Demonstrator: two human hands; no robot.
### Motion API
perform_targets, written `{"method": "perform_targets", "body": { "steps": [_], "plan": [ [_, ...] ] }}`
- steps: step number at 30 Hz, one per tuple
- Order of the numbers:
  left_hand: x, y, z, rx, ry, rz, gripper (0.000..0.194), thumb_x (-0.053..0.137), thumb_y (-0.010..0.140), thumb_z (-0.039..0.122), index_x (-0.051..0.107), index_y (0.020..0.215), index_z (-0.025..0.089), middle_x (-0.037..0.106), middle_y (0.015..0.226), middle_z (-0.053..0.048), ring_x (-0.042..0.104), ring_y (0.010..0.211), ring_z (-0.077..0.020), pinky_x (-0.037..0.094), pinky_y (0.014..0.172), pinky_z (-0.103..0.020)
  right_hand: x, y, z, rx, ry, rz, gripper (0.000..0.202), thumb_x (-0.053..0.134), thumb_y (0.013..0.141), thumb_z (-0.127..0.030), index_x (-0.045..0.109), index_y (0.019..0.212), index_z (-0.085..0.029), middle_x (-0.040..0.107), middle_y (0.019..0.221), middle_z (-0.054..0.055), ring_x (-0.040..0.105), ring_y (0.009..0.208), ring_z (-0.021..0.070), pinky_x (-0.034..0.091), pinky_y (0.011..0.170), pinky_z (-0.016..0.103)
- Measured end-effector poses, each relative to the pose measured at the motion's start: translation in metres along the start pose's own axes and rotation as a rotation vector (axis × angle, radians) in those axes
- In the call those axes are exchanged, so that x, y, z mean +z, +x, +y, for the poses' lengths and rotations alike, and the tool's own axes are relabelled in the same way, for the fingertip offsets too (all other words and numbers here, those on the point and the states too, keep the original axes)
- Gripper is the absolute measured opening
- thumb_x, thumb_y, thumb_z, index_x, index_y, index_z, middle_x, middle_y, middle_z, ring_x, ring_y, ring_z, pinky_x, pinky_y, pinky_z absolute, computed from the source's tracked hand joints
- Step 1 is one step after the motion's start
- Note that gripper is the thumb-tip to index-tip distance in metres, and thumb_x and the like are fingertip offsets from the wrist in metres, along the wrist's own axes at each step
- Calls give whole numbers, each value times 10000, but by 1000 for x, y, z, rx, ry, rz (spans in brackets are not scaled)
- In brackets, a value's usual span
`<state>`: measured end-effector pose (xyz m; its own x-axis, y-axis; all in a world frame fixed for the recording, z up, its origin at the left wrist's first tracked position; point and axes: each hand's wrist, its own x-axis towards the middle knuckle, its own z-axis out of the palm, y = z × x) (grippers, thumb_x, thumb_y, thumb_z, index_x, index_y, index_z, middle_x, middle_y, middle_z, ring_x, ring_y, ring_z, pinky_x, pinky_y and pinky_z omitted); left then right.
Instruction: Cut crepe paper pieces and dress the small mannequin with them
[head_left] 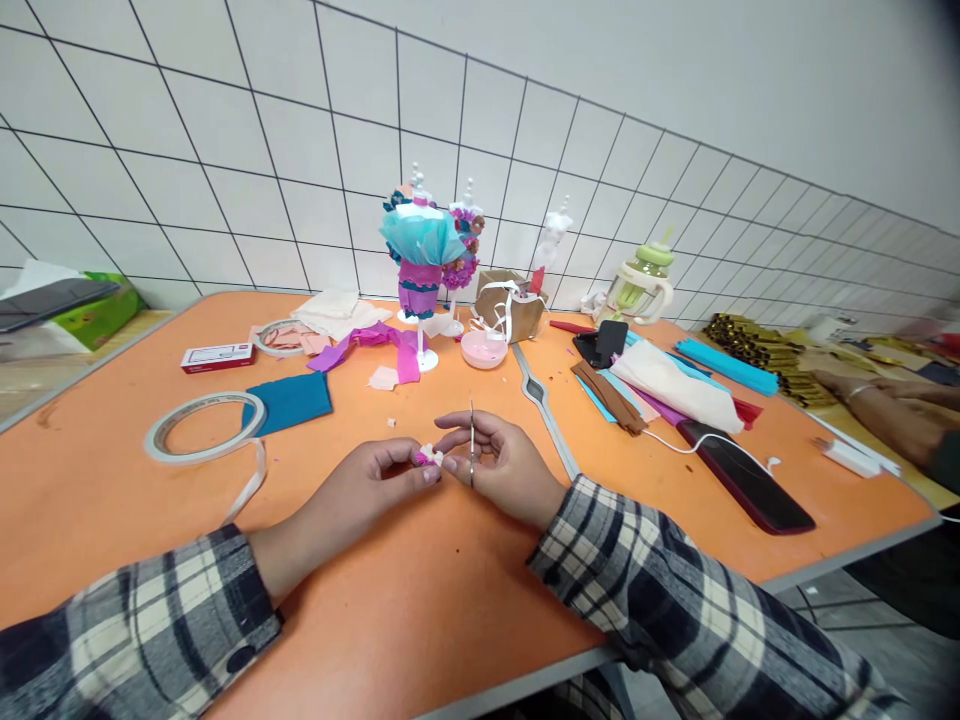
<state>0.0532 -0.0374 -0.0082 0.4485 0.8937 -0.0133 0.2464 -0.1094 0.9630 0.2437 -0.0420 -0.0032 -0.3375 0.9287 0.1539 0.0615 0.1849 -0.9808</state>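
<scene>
Between the thumb and fingers of my left hand point(379, 475) is a small pink-and-cream crepe paper flower point(430, 456). My right hand point(502, 460) is closed around slim metal tweezers point(472, 450), which stand almost upright across its fingers. The right thumb and fingertips meet the flower's right side; whether they grip it is hard to tell. Beyond the hands, a dress form point(421, 275) wears a turquoise and purple paper dress. A pink bowl point(484, 350) stands to its right, and purple crepe paper point(367, 342) lies to its left.
A tape roll point(161, 440) lies left beside blue paper point(296, 403) and a small red-and-white box point(217, 358). On the right are folded crepe papers point(675, 385), a phone point(750, 480), a cable and a bottle point(641, 285). Another person's hand point(862, 395) rests at far right.
</scene>
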Motion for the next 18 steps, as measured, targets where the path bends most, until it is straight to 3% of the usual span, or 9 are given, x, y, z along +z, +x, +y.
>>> {"method": "perform_targets", "body": {
  "steps": [7,11,16,18],
  "plan": [
    [3,-1,2,51,75,12,256,663,773,440,671,730,188,670,732,-15,592,742,-205,460,678,-281,2,2,4,44,-5,14,427,703,724,-254,595,1129,-173,649,837,22,560,643,88,439,579,219],
    [3,-3,8,109,115,-3,237,651,789,427,692,859,204,711,861,-40,624,853,-242,478,757,-312,-4,5,5,69,-19,33,428,680,719,-195,594,1137,-167,647,849,23,547,631,77,415,559,202],
    [-1,-1,11,106,133,140,248,638,793,436,707,859,207,725,889,-56,639,863,-247,479,797,-332,-9,7,6,92,-91,16,466,674,706,-148,581,1163,-169,650,815,15,554,624,79,422,559,203],
    [-2,0,10,84,150,138,241,663,770,435,718,822,206,732,862,-58,642,854,-250,484,790,-338,-7,6,7,94,-73,-9,473,693,702,-181,579,1161,-167,653,805,17,584,654,95,457,591,222]
  ]
}}
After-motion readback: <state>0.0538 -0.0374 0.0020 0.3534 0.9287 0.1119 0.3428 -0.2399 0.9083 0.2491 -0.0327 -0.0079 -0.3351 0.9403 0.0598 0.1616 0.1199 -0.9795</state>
